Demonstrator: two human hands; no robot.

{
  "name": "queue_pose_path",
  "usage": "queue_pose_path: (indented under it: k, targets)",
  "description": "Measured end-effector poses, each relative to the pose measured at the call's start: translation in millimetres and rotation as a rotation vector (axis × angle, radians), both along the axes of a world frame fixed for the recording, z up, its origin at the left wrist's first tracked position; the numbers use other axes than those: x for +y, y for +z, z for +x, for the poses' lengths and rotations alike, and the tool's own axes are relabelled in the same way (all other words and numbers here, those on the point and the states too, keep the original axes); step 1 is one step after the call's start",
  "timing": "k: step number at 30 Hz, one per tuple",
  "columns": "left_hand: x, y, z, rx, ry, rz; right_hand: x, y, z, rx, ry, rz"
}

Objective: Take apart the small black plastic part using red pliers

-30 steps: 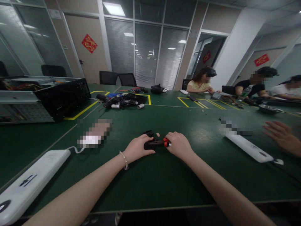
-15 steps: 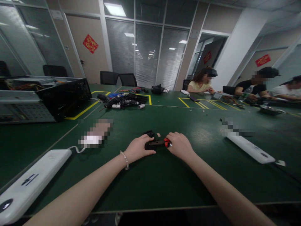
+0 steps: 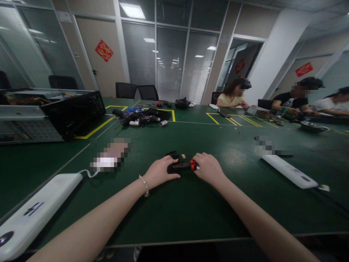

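My right hand (image 3: 209, 168) is closed around the red handles of a pair of pliers (image 3: 182, 165). Their dark jaws point left and meet a small black part (image 3: 171, 168), which my left hand (image 3: 161, 170) grips between thumb and fingers. Much of the black part is covered by my left fingers, so its kind cannot be made out. Another black piece (image 3: 172, 154) lies just beyond my left fingertips. Close by, between the two hands, sits a tiny pale scrap (image 3: 183, 156).
An opened computer case (image 3: 54, 116) stands at the left. Tools and black parts (image 3: 140, 117) are heaped further back. White power banks lie left (image 3: 40, 211) and right (image 3: 290, 171), the left one cabled to a blurred phone (image 3: 111, 154). Several people sit at the far right.
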State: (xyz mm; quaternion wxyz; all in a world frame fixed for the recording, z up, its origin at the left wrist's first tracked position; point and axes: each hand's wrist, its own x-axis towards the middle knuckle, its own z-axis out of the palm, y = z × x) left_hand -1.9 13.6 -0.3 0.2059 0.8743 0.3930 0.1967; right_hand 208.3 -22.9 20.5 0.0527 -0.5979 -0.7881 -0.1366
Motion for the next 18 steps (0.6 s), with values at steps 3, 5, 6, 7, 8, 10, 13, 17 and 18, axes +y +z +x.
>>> queue_pose_path:
  k: [3, 5, 6, 7, 8, 10, 13, 17, 18]
  targets:
    - [-0.2, 0.8, 0.2, -0.002, 0.002, -0.008, -0.2, -0.9, -0.4, -0.001, 0.0, 0.002]
    - [-0.4, 1.5, 0.0, 0.004, 0.001, -0.01, -0.6, -1.0, -0.7, 0.009, -0.001, -0.002]
    - [-0.5, 1.7, -0.2, 0.007, 0.002, -0.009, -0.9, -0.7, -0.9, 0.014, 0.0, -0.004]
    - [-0.6, 1.8, -0.3, 0.01, 0.003, -0.009, -1.2, -0.3, -1.0, 0.017, 0.001, -0.005]
    - [-0.6, 1.7, -0.5, 0.011, 0.004, -0.01, -1.4, 0.3, -1.0, 0.02, 0.006, -0.005]
    - [-0.4, 1.1, -0.8, 0.008, 0.004, -0.009, -1.8, 1.4, -0.8, 0.026, 0.01, -0.002]
    - [0.2, -0.4, -0.8, -0.004, -0.002, -0.002, -1.9, 1.8, 0.2, 0.024, 0.002, 0.001]
    - [0.9, -1.6, -0.6, -0.011, -0.012, 0.015, -1.6, 0.3, 1.0, 0.025, 0.01, 0.011]
    - [0.9, -1.5, -0.6, -0.008, -0.011, 0.016, -1.6, -0.1, 0.9, 0.028, 0.012, 0.014]
